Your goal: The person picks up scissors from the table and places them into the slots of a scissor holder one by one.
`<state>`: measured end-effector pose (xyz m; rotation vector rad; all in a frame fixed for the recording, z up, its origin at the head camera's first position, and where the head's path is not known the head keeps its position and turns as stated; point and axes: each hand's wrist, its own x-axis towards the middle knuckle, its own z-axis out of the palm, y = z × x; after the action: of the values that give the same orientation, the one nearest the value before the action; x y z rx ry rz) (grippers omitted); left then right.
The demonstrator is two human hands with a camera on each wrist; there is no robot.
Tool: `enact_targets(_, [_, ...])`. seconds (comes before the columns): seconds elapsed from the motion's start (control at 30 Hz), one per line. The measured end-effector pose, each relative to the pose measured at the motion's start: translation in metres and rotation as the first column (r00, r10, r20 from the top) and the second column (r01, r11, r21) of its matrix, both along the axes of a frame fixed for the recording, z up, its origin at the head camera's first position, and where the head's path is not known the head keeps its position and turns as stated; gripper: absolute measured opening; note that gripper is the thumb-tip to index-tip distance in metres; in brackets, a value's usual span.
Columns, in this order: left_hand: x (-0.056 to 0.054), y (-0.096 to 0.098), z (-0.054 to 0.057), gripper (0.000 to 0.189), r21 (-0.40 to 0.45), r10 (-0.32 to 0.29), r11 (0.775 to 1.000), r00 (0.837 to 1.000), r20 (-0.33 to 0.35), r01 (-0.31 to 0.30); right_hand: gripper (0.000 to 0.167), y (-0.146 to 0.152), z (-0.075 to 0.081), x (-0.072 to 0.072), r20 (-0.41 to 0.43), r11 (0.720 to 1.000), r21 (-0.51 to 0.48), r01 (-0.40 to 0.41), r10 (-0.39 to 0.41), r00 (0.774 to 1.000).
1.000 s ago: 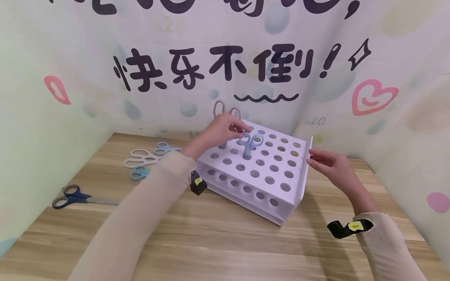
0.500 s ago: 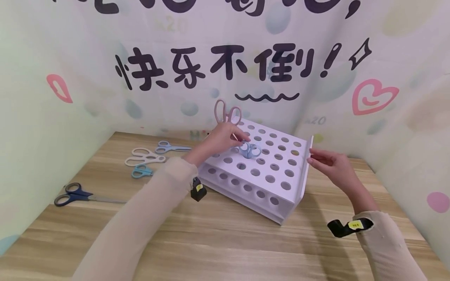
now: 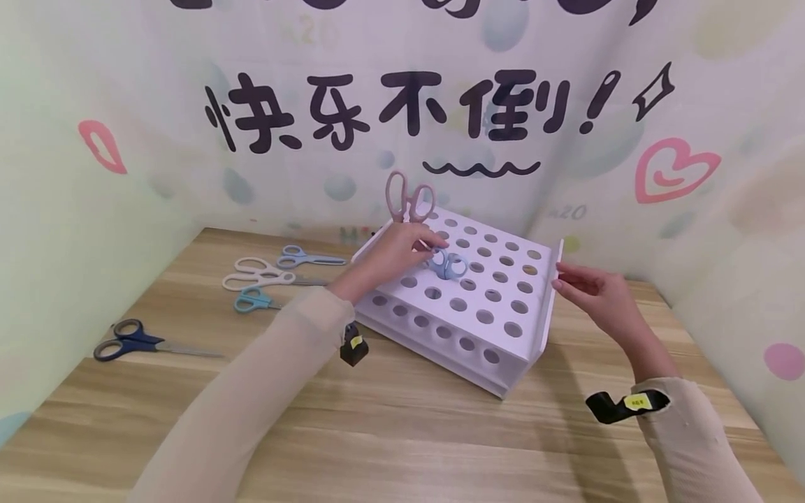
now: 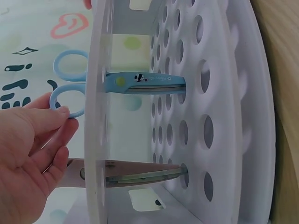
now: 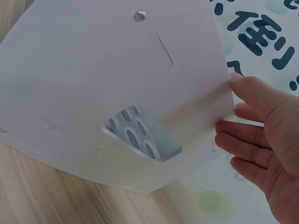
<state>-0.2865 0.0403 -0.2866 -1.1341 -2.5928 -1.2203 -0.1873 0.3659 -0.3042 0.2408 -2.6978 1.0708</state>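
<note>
Left wrist view: shows light blue scissors (image 4: 140, 83) across the upper middle of the frame, passed through a hole in the top plate of a white rack (image 3: 475, 300), with the tip at a hole in the layer beneath. Pinched at the lower loop between thumb and finger of the left hand (image 4: 28, 154). Held lightly at the side panel's edge, right of centre in the head view, by the right hand (image 3: 597, 293), well apart from the left. Probably light enough for two fingers, stiff in the loops, slightly slippery on the smooth plastic, and tough rather than fragile. Best taken by a loop, clear of the top plate, away from the blade end. Better kept in line with both holes to avoid scraping or binding on the rims. As for the rack, likely rigid but light, perhaps apt to slide if bumped, so best steadied by the panel edge. Near the curled fingers, lower left to middle of the left wrist frame: pinkish scissors (image 4: 135, 169), also through the top plate. Cannot tell about contact there; worth some room for the knuckles.
</note>
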Motion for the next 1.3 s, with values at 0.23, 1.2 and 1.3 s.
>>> enact_targets(0.23, [0.003, -0.004, 0.000, 0.028, 0.001, -0.003, 1.000, 1.000, -0.028, 0.003, 0.047, -0.001, 0.001, -0.001, 0.002, 1.000, 0.008, -0.017, 0.017, 1.000])
enact_targets(1.2, [0.013, -0.136, 0.023, 0.023, -0.006, 0.128, 0.992, 0.992, 0.003, -0.128, 0.049, -0.006, -0.001, -0.003, -0.008, 0.993, 0.011, 0.120, -0.119, 0.993])
enact_targets(1.3, [0.015, -0.164, 0.022, 0.022, -0.029, 0.182, 0.983, 0.983, -0.033, -0.183, 0.049, -0.006, -0.002, -0.005, -0.007, 0.992, 0.012, 0.130, -0.130, 0.992])
